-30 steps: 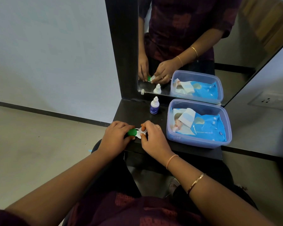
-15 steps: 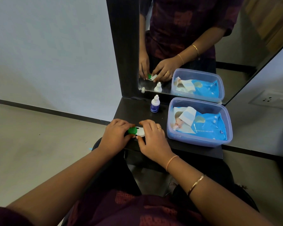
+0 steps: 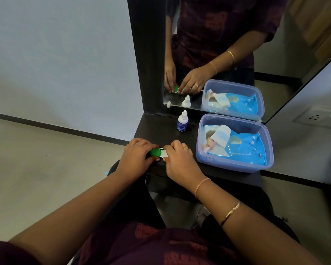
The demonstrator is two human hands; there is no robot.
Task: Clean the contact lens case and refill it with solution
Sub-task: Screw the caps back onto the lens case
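Head view. Contact lens case [image 3: 159, 153] at near edge of dark shelf [image 3: 161, 131], toward its left end. Left hand [image 3: 137, 155], fingers curled, grips green-capped end; right hand [image 3: 180, 160] pinches white end, mostly hidden by fingers, cap state there unclear. Bare shelf surface beyond hands. Solution bottle [image 3: 182, 121] upright near mirror [image 3: 275, 73], well apart from case. Blue tub [image 3: 235, 166] holding wipes pack [image 3: 245, 148] fills shelf's right half, just beside right hand.
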